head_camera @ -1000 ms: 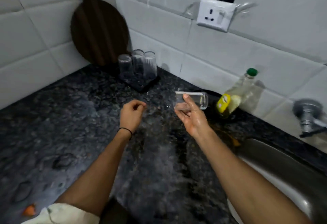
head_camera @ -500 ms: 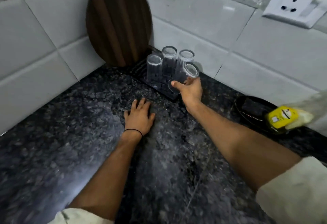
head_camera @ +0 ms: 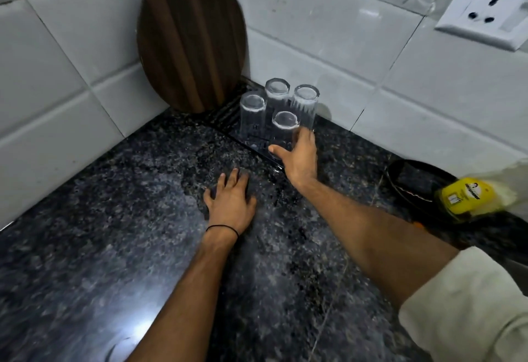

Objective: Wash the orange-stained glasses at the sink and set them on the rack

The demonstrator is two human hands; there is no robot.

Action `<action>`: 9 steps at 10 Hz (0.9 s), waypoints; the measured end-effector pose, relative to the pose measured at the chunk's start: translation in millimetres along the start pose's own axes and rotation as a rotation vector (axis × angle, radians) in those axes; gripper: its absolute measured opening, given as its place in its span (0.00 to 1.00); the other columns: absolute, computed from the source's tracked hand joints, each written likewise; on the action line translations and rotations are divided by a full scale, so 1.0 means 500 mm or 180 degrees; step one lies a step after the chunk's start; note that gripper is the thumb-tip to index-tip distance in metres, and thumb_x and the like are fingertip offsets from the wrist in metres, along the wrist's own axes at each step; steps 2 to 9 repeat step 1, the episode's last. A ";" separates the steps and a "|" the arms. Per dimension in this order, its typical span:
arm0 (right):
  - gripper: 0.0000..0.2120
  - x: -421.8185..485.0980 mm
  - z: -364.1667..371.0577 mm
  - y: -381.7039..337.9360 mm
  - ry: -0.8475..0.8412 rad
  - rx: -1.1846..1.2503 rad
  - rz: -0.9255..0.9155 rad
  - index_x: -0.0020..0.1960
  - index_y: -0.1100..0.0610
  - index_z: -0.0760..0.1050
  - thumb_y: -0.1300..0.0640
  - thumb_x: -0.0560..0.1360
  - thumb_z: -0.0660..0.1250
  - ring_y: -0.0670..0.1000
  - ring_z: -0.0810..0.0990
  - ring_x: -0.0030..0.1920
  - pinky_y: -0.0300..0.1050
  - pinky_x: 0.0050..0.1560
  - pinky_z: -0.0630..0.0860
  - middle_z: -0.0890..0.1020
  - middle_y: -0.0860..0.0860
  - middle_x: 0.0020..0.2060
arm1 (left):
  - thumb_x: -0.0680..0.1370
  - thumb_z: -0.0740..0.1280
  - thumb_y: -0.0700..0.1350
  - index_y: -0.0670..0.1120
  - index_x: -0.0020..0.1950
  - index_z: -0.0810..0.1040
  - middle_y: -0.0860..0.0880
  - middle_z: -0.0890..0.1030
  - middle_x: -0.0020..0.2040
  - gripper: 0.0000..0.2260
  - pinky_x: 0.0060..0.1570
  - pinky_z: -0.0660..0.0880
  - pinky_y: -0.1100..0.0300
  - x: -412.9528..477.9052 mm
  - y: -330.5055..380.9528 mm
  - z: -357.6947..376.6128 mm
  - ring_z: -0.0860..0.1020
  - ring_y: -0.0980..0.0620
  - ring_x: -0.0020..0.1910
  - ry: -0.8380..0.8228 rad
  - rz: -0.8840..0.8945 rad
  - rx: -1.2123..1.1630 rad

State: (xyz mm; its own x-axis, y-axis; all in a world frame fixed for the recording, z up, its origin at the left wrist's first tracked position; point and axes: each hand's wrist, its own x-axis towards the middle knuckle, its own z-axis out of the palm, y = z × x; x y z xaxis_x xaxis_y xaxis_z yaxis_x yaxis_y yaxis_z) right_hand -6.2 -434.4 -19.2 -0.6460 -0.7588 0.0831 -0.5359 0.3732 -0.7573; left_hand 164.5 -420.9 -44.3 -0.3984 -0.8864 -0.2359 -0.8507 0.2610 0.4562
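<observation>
While the right hand [head_camera: 300, 158] is gripping the inverted glass [head_camera: 283, 133] on the rack [head_camera: 228, 117], a careless release is risking toppling neighbouring glasses [head_camera: 275, 95], the left hand [head_camera: 231, 201] lying flat, fingers spread.

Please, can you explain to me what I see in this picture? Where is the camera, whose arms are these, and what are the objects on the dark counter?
There is no machine here. A person wears a camera on the head, looking forward and down, so the two arms are the person's own.

The left hand lies flat on the dark stone counter. The right hand wraps its fingers round a clear glass, turned upside down, on the black rack in the corner. Three more upturned glasses stand there already.

Behind the rack, a wooden board leans against the tiled wall. On the right are a yellow-labelled bottle and a black dish; a wall socket is above.
</observation>
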 end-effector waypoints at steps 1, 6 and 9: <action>0.32 -0.005 -0.021 0.014 -0.0246 0.0056 0.0118 0.66 0.62 0.69 0.48 0.70 0.78 0.55 0.75 0.60 0.50 0.60 0.75 0.72 0.56 0.61 | 0.81 0.62 0.50 0.50 0.77 0.64 0.50 0.59 0.80 0.24 0.76 0.48 0.40 -0.009 0.020 -0.003 0.51 0.47 0.80 0.0130 0.0075 0.0033; 0.32 -0.005 -0.021 0.014 -0.0246 0.0056 0.0118 0.66 0.62 0.69 0.48 0.70 0.78 0.55 0.75 0.60 0.50 0.60 0.75 0.72 0.56 0.61 | 0.81 0.62 0.50 0.50 0.77 0.64 0.50 0.59 0.80 0.24 0.76 0.48 0.40 -0.009 0.020 -0.003 0.51 0.47 0.80 0.0130 0.0075 0.0033; 0.32 -0.005 -0.021 0.014 -0.0246 0.0056 0.0118 0.66 0.62 0.69 0.48 0.70 0.78 0.55 0.75 0.60 0.50 0.60 0.75 0.72 0.56 0.61 | 0.81 0.62 0.50 0.50 0.77 0.64 0.50 0.59 0.80 0.24 0.76 0.48 0.40 -0.009 0.020 -0.003 0.51 0.47 0.80 0.0130 0.0075 0.0033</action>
